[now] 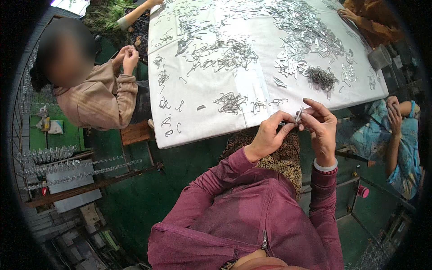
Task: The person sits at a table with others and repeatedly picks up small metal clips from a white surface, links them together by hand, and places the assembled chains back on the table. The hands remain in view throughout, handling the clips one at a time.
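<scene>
My left hand (269,137) and my right hand (321,128) meet just off the near edge of the table, both closed in a pinch. Between their fingertips stands a small, flat, silvery metal strip (299,112). A dark bit shows between the left thumb and forefinger, too small to make out. On the table beyond my left hand lies a loose heap of thin bent wire hooks (230,103), with a smaller cluster of hooks (258,106) beside it. A dense pile of wire pieces (322,78) lies past my right hand.
Many metal strips (310,38) and wire hooks (225,54) cover the white table (202,132). A person in a tan shirt (96,96) sits at left, another in blue patterned clothes (402,148) at right. A plastic container (380,57) stands by the right edge. Other people's hands reach in at the far side.
</scene>
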Demonstrator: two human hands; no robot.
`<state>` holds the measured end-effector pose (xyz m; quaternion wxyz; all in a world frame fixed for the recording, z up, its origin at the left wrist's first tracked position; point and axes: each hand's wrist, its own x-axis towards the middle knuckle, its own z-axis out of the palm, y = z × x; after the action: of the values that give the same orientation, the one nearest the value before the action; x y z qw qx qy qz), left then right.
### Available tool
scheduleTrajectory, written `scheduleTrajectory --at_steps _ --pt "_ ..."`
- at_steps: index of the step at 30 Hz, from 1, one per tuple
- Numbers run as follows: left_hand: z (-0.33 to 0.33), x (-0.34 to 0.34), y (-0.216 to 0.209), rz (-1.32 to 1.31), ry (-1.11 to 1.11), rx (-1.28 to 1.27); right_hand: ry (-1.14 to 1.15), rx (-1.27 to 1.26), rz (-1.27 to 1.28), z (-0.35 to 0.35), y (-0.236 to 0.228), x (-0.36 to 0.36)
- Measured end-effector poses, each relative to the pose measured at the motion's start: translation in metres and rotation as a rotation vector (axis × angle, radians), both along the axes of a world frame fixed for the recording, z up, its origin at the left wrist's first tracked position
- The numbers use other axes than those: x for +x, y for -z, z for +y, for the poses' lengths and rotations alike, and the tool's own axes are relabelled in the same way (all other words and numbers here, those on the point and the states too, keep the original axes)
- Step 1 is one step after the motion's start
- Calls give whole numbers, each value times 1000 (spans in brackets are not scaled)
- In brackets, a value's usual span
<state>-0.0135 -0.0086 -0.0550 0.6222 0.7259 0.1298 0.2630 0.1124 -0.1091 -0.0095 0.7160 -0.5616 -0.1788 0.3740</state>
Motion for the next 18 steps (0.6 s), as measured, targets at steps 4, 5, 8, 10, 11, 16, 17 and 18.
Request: scheduleTrajectory --at_steps 4,5,8,10,11,16,17,18 --pt "-3 2 14 25 -36 66 90 -24 -70 0 2 -7" --pt "-4 1 18 0 -27 19 116 -106 -223 -2 5 -10" --pt "-4 -1 26 -6 12 79 144 -37 -456 -10 18 -20" --pt "-2 -4 25 -124 -59 1 144 -23 -603 -10 11 -25" --pt "9 -6 26 -121 -143 110 158 11 -619 -10 12 -27" --pt "140 -19 42 179 -626 399 106 43 -620 -15 10 -28" --pt "168 -20 50 226 -648 458 88 38 -611 -17 9 -27" --pt "195 -19 62 272 -662 520 107 46 -611 -17 9 -26"
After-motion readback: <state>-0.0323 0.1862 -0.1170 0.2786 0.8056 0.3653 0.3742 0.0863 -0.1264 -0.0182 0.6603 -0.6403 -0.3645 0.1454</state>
